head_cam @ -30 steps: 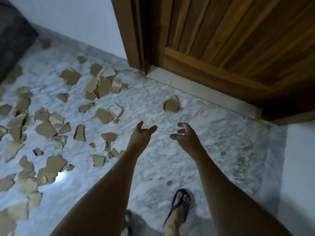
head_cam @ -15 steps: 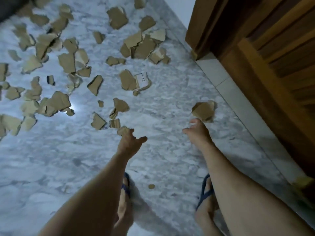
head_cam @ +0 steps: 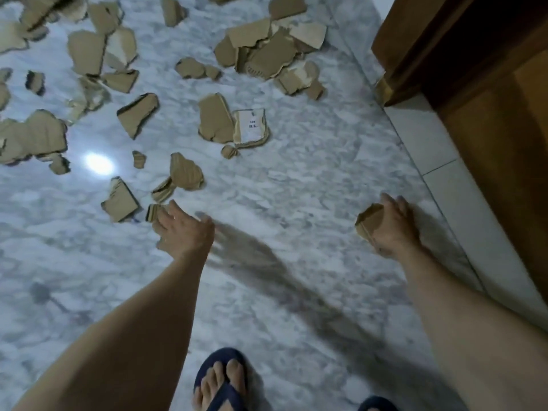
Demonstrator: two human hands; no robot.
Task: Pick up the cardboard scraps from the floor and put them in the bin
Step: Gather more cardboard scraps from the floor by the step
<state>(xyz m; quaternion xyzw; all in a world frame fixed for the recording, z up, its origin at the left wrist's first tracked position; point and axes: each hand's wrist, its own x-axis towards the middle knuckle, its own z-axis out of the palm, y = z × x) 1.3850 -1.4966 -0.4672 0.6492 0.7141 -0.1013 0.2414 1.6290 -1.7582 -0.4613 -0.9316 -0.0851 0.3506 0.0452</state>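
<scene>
Several torn brown cardboard scraps lie scattered over the marble floor (head_cam: 296, 185), most of them toward the top and left. My right hand (head_cam: 394, 229) is down near the door sill and grips one lone scrap (head_cam: 369, 221). My left hand (head_cam: 184, 229) reaches forward with spread, relaxed fingers; its fingertips are at a small scrap (head_cam: 154, 212) beside a larger one (head_cam: 120, 200). One scrap carries a white label (head_cam: 252, 126). No bin is in view.
A wooden door and frame (head_cam: 474, 84) fill the right side, with a pale tiled sill (head_cam: 439, 161) along its foot. My feet in dark blue flip-flops (head_cam: 222, 381) stand at the bottom. A bright light reflection (head_cam: 98, 163) shines on the floor.
I have bent lower and closer to the floor. My right hand went from just short of the lone scrap to gripping it. My left hand stretched toward the small scraps on the left.
</scene>
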